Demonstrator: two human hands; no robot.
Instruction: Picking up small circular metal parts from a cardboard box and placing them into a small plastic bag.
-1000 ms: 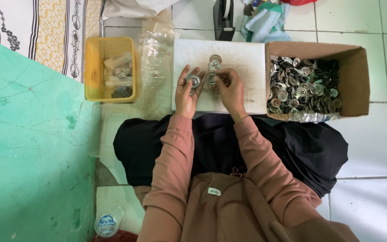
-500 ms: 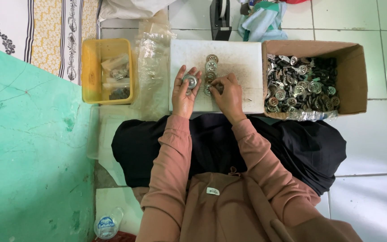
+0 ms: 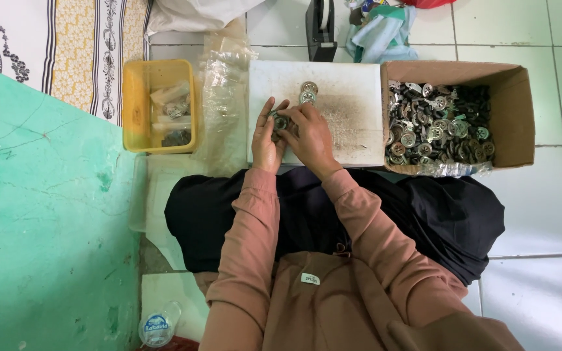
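Observation:
My left hand (image 3: pixel 265 140) cups a small round metal part (image 3: pixel 281 122) over the white board (image 3: pixel 352 97). Against that same part my right hand (image 3: pixel 312 138) presses, its fingers closed on it. The two hands touch each other. Just beyond them, a short stack of round metal discs (image 3: pixel 307 92) stands on the board. How the part fits between my fingers is partly hidden.
A cardboard box (image 3: pixel 518 110) full of several metal parts sits right of the board. A yellow plastic bin (image 3: pixel 134 107) with small bagged items is at the left, clear plastic bags (image 3: pixel 224 97) beside it. A green wall (image 3: pixel 40 227) runs along the left. White floor tiles lie around.
My hands have come closer together on the small part. My right hand moved left from the disc stack to meet the left hand.

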